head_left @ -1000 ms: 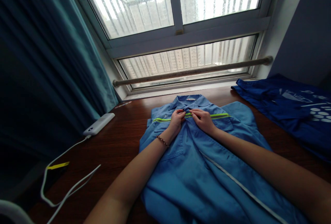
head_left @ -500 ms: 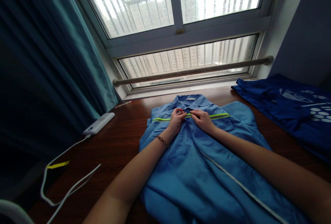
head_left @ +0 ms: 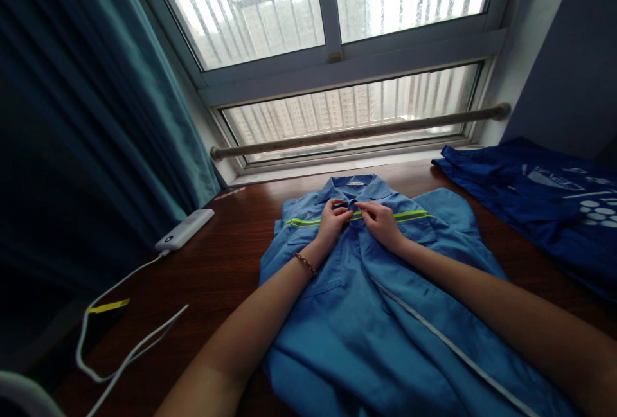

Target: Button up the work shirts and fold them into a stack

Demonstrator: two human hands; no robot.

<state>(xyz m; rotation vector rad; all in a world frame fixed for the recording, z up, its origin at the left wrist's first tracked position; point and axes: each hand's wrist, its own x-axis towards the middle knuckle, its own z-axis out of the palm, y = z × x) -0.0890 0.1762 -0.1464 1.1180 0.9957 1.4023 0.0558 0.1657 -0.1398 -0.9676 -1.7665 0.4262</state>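
A light blue work shirt [head_left: 332, 320] with a yellow-green and grey stripe across the chest lies face up on the brown wooden table, its collar toward the window. Just below the collar, my left hand [head_left: 333, 223] pinches the left edge of the front opening. Close beside it, my right hand [head_left: 380, 221] grips the other front edge between thumb and fingers. The fingertips of both hands almost meet at the placket. Any button between them is too small to make out. On my left wrist is a beaded bracelet [head_left: 306, 263].
A dark blue printed garment [head_left: 544, 192] lies at the right. To the left are a white power bank [head_left: 186, 230], its white cable [head_left: 125, 279] and a yellow strip [head_left: 110, 306]. A teal curtain [head_left: 159, 96] hangs at the left; a rail [head_left: 357, 132] crosses the window.
Both hands have shifted very slightly to the right and up along the shirt's front opening, still pinching the cloth. The rest of the shirt lies nearly as before.
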